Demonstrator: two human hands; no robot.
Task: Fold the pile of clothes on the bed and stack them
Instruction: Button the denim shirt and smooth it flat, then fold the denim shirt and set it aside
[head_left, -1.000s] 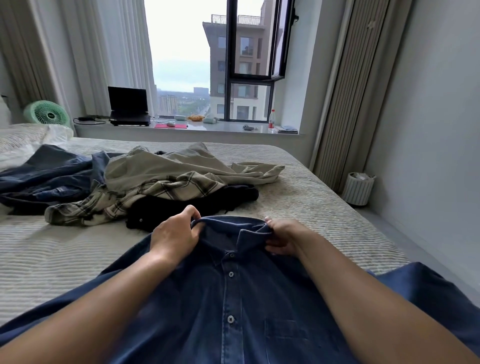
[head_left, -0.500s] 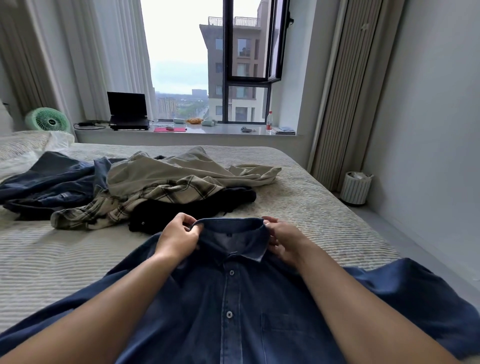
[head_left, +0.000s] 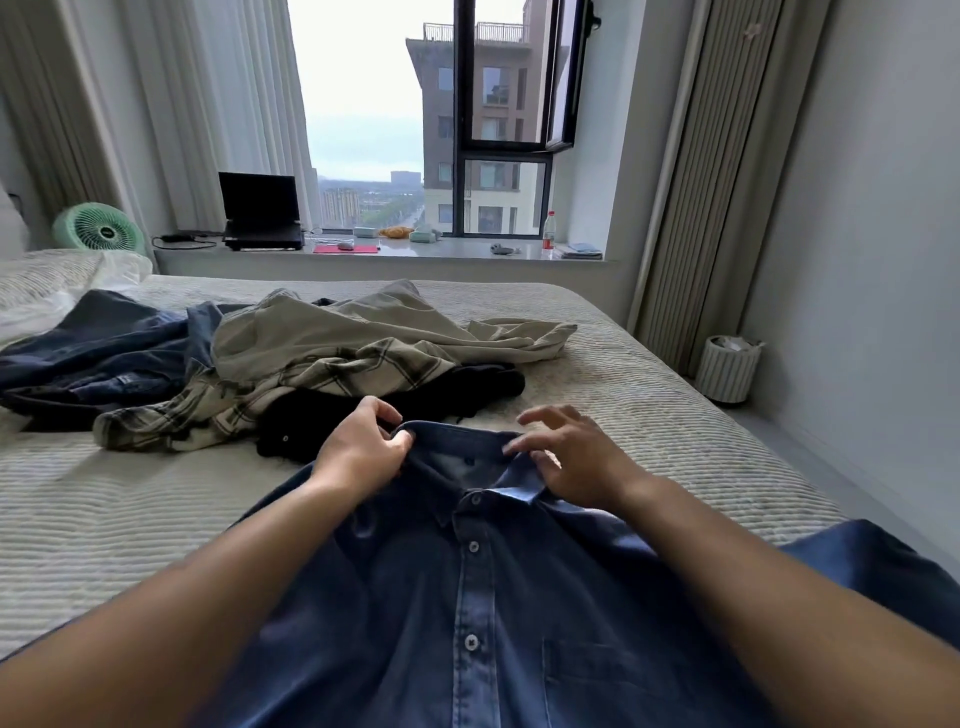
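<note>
Head view: left hand (head_left: 361, 449) pinches the collar of the blue shirt (head_left: 467, 597) on the bed (head_left: 104, 519); right hand (head_left: 571, 457) touches the collar, fingers spread apart.

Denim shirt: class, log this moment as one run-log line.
stage: straightening collar | left hand: pinches denim shirt collar | right hand: fingers spread, on collar | plaid shirt: unfolded
</note>
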